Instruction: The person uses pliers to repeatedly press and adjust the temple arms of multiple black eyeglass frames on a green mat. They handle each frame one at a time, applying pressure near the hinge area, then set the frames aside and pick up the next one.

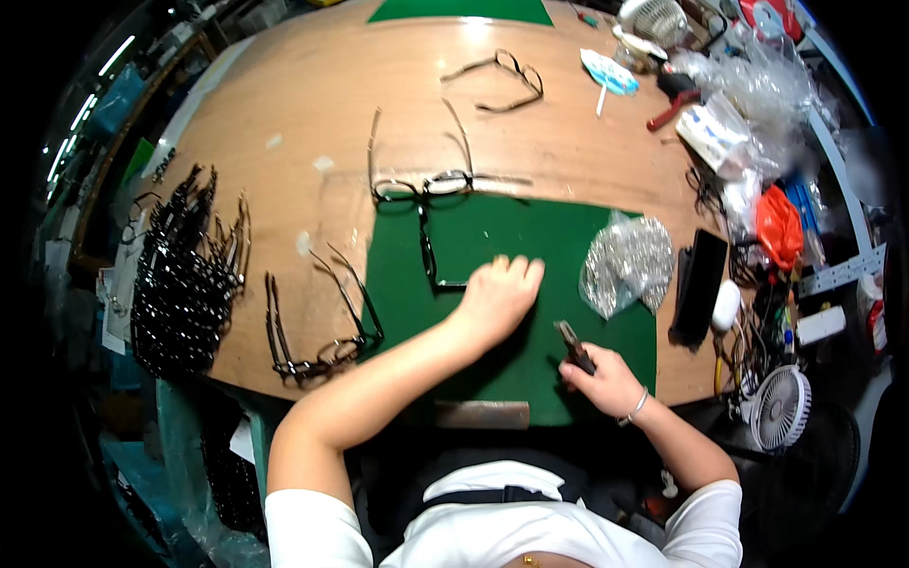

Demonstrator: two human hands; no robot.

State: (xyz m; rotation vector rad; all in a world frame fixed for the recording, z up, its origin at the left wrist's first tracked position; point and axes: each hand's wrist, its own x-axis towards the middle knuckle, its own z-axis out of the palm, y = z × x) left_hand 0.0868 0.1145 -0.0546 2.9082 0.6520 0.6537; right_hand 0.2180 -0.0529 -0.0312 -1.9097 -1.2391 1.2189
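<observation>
My left hand (500,295) is curled over a black eyeglass frame (428,251) on the green mat (530,227). One temple arm sticks out to the left and away from me; the hand hides the rest. Closed around a dark-handled tool with a metal tip, which looks like pliers (576,350), my right hand (611,381) is at the mat's right side, apart from the frame. Another pair of glasses (424,186) stands at the mat's far edge, its temples pointing away. To the right lies a clear plastic bag of small silvery parts (625,263).
Glasses (327,355) lie stacked at the mat's left, beside a large pile of dark frames (185,284). One more pair (516,80) rests farther back. On the right are a black case (699,287), a small fan (781,407), red-handled pliers (672,109) and plastic bags (767,80).
</observation>
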